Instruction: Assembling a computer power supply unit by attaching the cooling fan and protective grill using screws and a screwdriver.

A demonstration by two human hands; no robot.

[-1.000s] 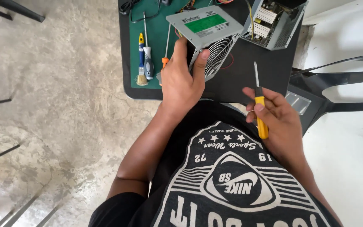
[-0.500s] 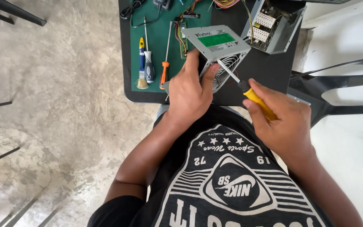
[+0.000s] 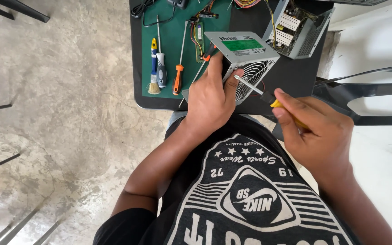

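My left hand (image 3: 212, 97) grips a grey metal power supply cover (image 3: 243, 50) with a green label on top and a round fan grille facing me, holding it tilted at the near edge of the small black table (image 3: 137, 68). My right hand (image 3: 316, 131) holds a yellow-handled screwdriver (image 3: 268, 96). Its metal tip touches the fan grille's left edge, close to my left thumb.
A green mat (image 3: 173, 27) on the table carries a small brush (image 3: 153, 68), a blue-grey screwdriver (image 3: 161, 68), an orange-handled screwdriver (image 3: 178, 72) and a circuit strip (image 3: 199, 38). An open power supply case (image 3: 298, 27) with coloured wires sits at the back right. A dark chair (image 3: 368, 102) stands to the right, on a concrete floor.
The cover has been tilted so its fan grille faces me. My right hand swung the screwdriver from upright to pointing left, and its tip now reaches the grille.
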